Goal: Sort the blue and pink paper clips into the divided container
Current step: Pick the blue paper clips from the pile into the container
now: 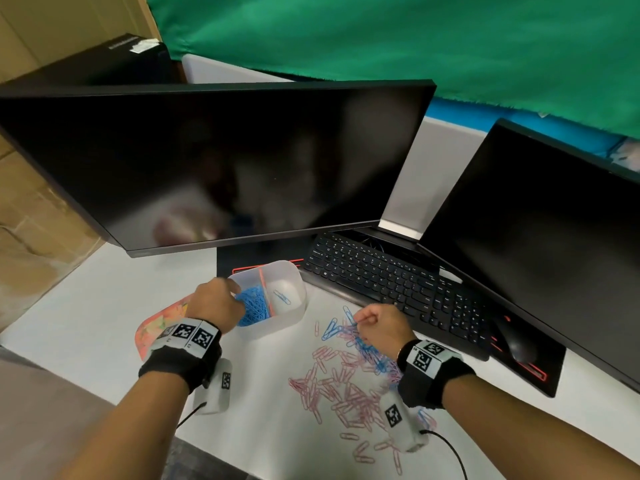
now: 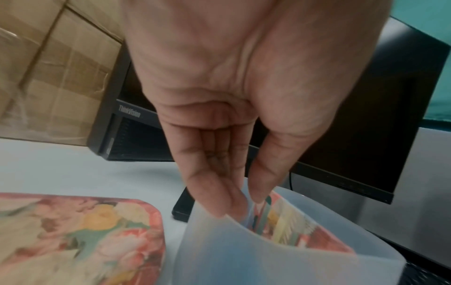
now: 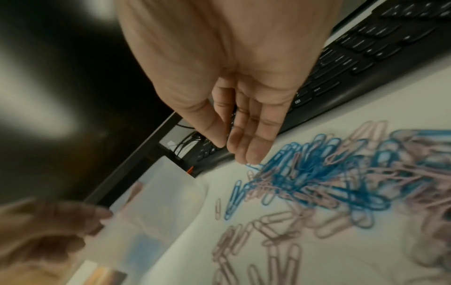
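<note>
A translucent divided container [image 1: 298, 277] [image 2: 268, 260] [image 3: 158, 192] stands in front of the monitor. Its left compartment is heaped with blue clips [image 1: 254, 308], and a couple of blue clips [image 1: 282, 296] lie in the right one. My left hand [image 1: 216, 301] [image 2: 240, 202] pinches the container's left rim between thumb and fingers. My right hand [image 1: 360, 320] [image 3: 225, 149] hovers over the far edge of the loose pile and pinches one blue paper clip [image 1: 349, 315]. Tangled blue clips [image 1: 367, 344] [image 3: 305, 173] and scattered pink clips [image 1: 346, 393] [image 3: 268, 231] lie on the white table.
A black keyboard [image 1: 398, 282] [image 3: 366, 48] lies just beyond the pile, with a mouse [image 1: 516, 341] at its right. A large monitor [image 1: 207, 161] and a second screen [image 1: 536, 220] stand behind. A floral lid [image 1: 162, 323] [image 2: 73, 231] lies left of the container.
</note>
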